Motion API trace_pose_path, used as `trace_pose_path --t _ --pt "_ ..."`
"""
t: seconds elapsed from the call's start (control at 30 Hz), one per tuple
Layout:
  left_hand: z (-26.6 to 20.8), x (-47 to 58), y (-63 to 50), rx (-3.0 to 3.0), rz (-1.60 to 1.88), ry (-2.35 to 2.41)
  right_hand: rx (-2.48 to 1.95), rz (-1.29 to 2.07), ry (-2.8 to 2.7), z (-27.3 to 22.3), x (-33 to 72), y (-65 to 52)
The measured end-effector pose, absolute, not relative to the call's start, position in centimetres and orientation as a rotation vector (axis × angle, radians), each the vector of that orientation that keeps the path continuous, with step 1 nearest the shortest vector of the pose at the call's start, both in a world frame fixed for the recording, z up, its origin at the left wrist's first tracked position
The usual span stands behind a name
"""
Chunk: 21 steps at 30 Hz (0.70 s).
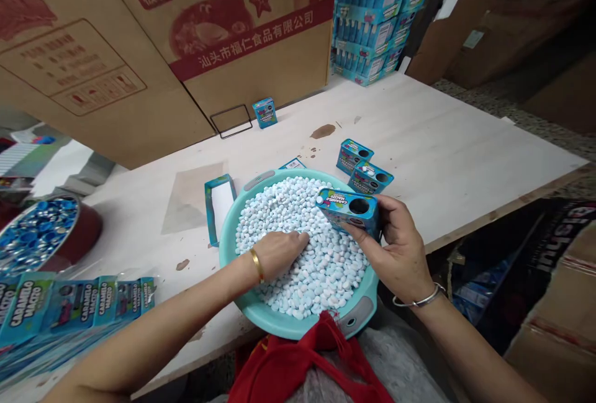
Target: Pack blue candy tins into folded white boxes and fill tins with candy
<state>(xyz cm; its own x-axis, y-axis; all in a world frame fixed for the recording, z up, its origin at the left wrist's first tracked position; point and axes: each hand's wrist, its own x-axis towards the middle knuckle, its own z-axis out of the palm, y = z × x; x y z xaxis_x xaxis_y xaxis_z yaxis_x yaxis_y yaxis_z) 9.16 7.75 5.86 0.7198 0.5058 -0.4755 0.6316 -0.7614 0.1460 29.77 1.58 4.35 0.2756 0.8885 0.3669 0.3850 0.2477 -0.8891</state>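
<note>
A turquoise basin [226, 229] holds a heap of small pale blue and white candies [284, 204]. My left hand [282, 254] rests in the heap, its fingers curled down among the candies. The undersides of those fingers are hidden, and so is whatever they hold. Above the basin's right side, my right hand [400, 244] grips a small blue candy box [347, 213] tilted towards me. A round dark hole shows in the box's top, and a pale candy lies at its left end. Two similar boxes, a back one [351, 158] and a front one [370, 179], stand just beyond.
A large brown carton [261, 80] backs the table [410, 123]. Stacked display packs [372, 24] stand behind right. Another small box [265, 113] is near a wire frame [230, 122]. Left are an open blue tray [212, 217], a red bowl [86, 235] of wrapped pieces and flat packaging [84, 303].
</note>
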Motion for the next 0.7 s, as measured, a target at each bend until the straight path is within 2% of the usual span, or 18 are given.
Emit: trace_pose_path --t 0.17,0.33,0.5,0.7 --pt "6.9 6.4 8.4 2.485 -0.262 0.864 -1.332 0.550 -1.291 4.1 29.8 1.6" --pt "11.2 3.6 8.7 2.520 -0.087 0.888 -1.352 0.513 -1.360 4.1 29.5 1.7" --pt "16.6 3.5 9.2 2.642 -0.143 0.872 -1.294 0.397 -1.597 4.9 28.4 1.6" --pt "22.1 6.8 9.9 2.780 -0.492 0.851 -1.205 0.391 -1.674 5.2 26.9 1.5"
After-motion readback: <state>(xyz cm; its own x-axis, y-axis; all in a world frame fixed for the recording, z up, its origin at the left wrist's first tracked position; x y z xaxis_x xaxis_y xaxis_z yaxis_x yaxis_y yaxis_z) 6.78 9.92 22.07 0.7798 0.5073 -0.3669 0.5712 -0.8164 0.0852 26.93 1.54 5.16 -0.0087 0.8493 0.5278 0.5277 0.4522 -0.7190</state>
